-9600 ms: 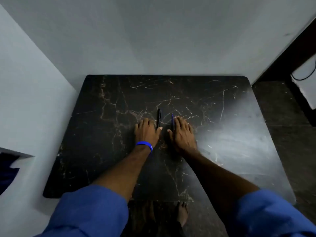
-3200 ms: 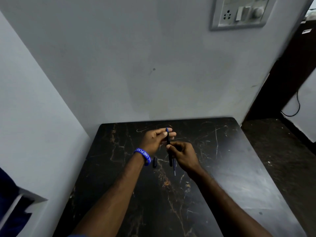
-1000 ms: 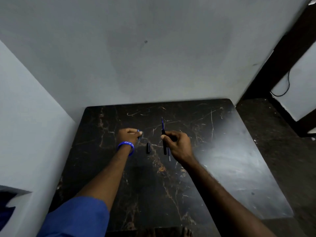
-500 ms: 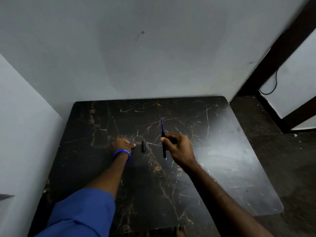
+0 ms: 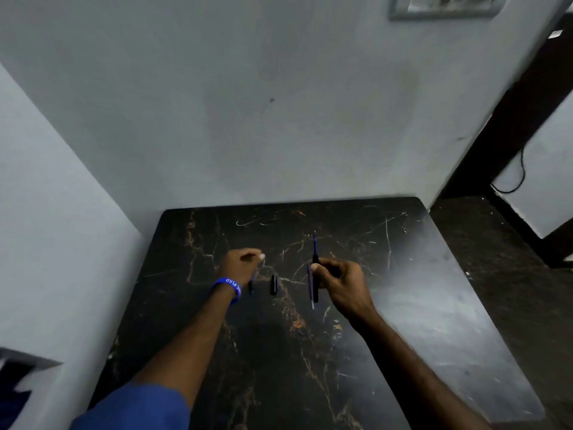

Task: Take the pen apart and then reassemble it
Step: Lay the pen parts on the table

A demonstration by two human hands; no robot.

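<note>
The view sits higher than it did half a second ago: a switch plate point(image 5: 443, 6) now shows at the top of the grey wall point(image 5: 248, 103), and the dark marble table point(image 5: 418, 305) lies lower in the picture. The left hand point(image 5: 240, 265) has lifted a little off the spot where it rested beside the short black cap point(image 5: 273, 284). Its fingers are curled in, and a thin dark piece point(image 5: 251, 287) shows just below them; the blur is too strong to tell whether the fingers pinch it or it lies on the stone. The cap lies on the table as before, between the two hands and touching neither. A blue wristband point(image 5: 228, 287) circles the left wrist, and a blue sleeve point(image 5: 136, 408) covers the forearm near the bottom edge.

The right hand point(image 5: 339, 283) stays where it was, closed around the black pen barrel point(image 5: 315, 274), thumb tip pressed to its side. The barrel stands nearly upright above the table, with a slim blue refill tip point(image 5: 315, 243) poking out of its top. A second thin blue rod point(image 5: 311, 290) runs alongside the barrel and reaches lower than it; whether the hand also grips this or it lies on the surface I cannot tell.

No box, tray or other container is on the table; the loose parts lie straight on the stone.
</note>
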